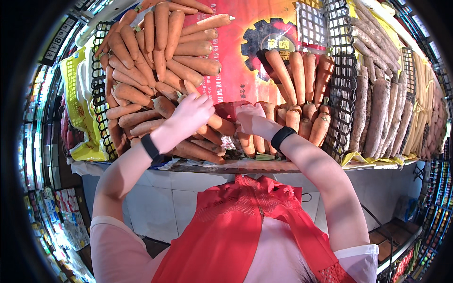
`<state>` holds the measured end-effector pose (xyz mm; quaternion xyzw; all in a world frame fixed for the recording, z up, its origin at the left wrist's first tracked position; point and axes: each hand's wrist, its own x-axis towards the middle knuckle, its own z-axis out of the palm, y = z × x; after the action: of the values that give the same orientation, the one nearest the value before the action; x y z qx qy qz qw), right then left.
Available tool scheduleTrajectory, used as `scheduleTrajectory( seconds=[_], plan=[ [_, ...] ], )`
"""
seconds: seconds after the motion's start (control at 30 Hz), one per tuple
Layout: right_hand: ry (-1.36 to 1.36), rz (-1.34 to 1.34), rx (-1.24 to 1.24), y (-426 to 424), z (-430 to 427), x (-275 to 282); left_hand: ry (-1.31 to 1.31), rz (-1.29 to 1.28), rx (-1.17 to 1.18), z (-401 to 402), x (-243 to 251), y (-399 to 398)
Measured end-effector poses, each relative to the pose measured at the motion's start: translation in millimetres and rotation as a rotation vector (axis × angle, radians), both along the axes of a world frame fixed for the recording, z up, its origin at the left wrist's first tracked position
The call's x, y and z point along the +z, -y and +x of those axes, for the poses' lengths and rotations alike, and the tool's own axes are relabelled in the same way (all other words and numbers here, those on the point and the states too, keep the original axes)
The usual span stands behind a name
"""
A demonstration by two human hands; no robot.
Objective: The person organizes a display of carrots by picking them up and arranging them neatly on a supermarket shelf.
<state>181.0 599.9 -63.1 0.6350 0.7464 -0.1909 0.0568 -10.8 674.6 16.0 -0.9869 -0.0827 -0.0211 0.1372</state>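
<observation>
Many loose carrots (131, 74) lie heaped on the left of a display shelf. On the right, several carrots (298, 76) stand in rows over a red printed sheet (230, 46). My left hand (194, 112), with a black wristband, is at the right side of the heap. Its fingers are around a carrot (191, 87) whose ends show above and below the hand. My right hand (250, 115), also with a black band, is bent down at the left end of the front row of upright carrots (320, 129). Its fingertips are partly hidden, so what it touches is unclear.
Black plastic grid dividers (101, 88) (341, 88) flank the carrots. Right of them lie rough-skinned yams (378, 113) and thin pale roots (421, 102). White radishes (83, 78) in a yellow wrapper are at left. The shelf's front edge (247, 166) runs before my body.
</observation>
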Motion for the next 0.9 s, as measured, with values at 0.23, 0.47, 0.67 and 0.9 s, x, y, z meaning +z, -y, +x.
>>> scheduleTrajectory(
  seconds=[0.23, 0.47, 0.67, 0.9],
  plan=[
    [-0.069, -0.041, -0.022, -5.4, 1.8, -6.7, -0.038, -0.418, 0.776, -18.8, -8.5, 53.7],
    [-0.162, -0.06, -0.092, -10.0, 4.3, -4.3, -0.21, -0.897, 0.568, 10.8, -77.9, 65.2],
    [-0.155, -0.102, -0.103, -8.5, 7.2, -1.3, -0.301, -0.707, 0.663, 33.3, -73.1, 43.4],
    [-0.096, 0.097, -0.067, 0.9, 6.1, 5.5, -0.019, -1.005, 0.898, 33.2, -94.5, 23.8]
  ],
)
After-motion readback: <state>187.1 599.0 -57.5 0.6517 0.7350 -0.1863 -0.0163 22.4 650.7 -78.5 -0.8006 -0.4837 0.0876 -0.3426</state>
